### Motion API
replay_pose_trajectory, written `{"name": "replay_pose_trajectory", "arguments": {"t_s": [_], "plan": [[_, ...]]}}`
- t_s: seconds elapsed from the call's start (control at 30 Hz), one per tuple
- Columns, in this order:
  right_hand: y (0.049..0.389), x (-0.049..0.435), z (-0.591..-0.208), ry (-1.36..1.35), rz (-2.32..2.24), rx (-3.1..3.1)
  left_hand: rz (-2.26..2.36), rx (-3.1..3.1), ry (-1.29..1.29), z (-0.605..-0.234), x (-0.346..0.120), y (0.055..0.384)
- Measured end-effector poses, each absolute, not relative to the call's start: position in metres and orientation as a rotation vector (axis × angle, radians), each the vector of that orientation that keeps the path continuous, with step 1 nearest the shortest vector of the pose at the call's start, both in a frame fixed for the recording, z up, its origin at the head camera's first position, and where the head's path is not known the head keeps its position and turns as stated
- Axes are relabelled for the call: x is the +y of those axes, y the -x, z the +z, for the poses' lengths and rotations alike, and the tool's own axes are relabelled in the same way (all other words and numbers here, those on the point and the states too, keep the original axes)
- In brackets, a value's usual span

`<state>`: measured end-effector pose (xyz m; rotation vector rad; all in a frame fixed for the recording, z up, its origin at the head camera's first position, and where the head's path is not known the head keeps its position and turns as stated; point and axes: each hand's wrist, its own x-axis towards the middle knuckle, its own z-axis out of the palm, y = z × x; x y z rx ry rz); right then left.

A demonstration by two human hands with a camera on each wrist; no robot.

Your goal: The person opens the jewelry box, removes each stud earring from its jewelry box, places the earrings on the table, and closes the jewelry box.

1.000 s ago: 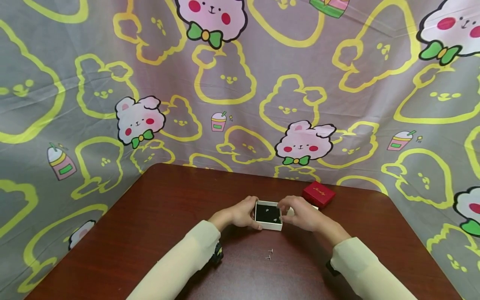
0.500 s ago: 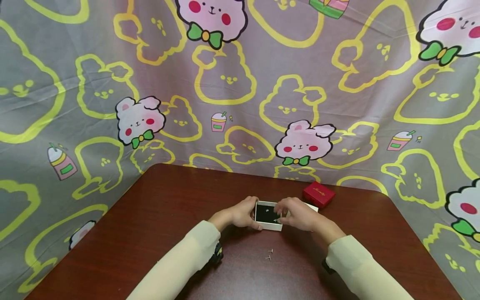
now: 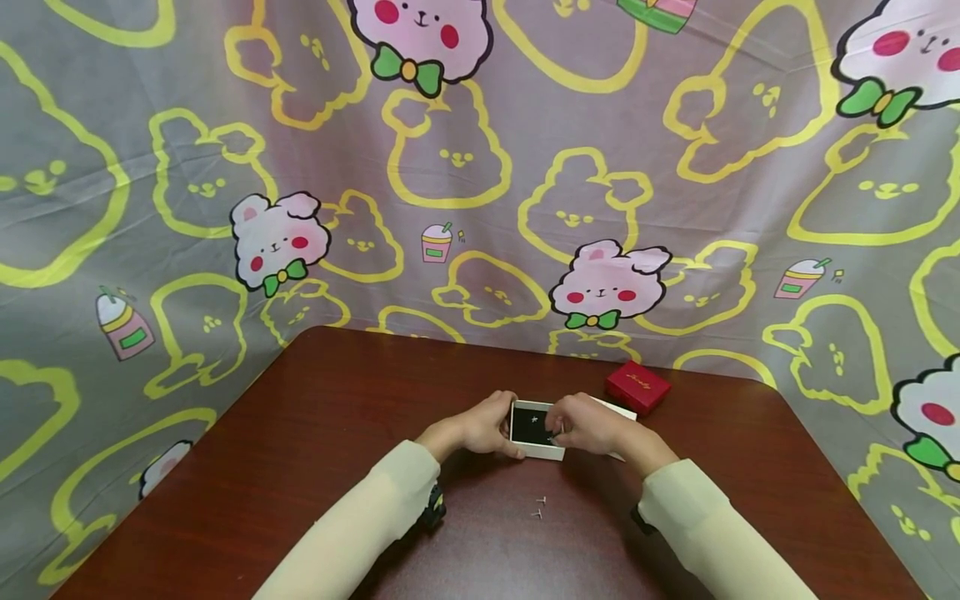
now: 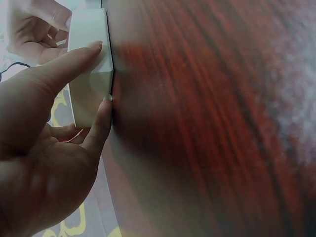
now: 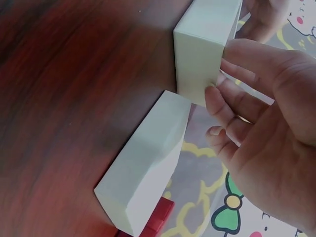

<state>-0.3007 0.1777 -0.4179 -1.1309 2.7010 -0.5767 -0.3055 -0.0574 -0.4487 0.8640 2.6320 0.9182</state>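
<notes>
A small white jewelry box (image 3: pixel 537 452) with a black insert stands on the table. My left hand (image 3: pixel 486 424) grips its left side, thumb at the near wall in the left wrist view. A small silvery earring (image 3: pixel 534 419) sits in the insert toward the back. My right hand (image 3: pixel 592 423) reaches over the right wall, its thumb and index finger pinching a second earring at the front right, which they mostly cover. In the right wrist view those fingertips are hidden behind the box wall (image 5: pixel 197 59). Two small stud pieces (image 3: pixel 541 501) lie on the table in front.
A white lid or box half (image 5: pixel 148 153) lies right of the jewelry box, partly behind my right hand in the head view. Beyond it is a red box (image 3: pixel 638 387) with gold lettering. A patterned cloth (image 3: pixel 480 217) hangs behind the brown table (image 3: pixel 360 375).
My right hand has moved left and inward over the box, its fingertips closing at the front-right earring. The left hand and the box have stayed put.
</notes>
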Motion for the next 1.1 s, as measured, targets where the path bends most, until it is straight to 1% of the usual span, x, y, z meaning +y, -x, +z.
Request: {"name": "replay_pose_trajectory", "arguments": {"t_s": [0.3,1.1], "plan": [[0.3,0.1742,-0.4206,1.067,-0.588,2.695,0.897,2.615,-0.867,-0.4498,-0.0568,0.3062],[0.2985,0.1699,-0.4204,1.074,-0.554,2.732,0.863,2.629,-0.87,-0.4485,-0.0575,0.3084]]}}
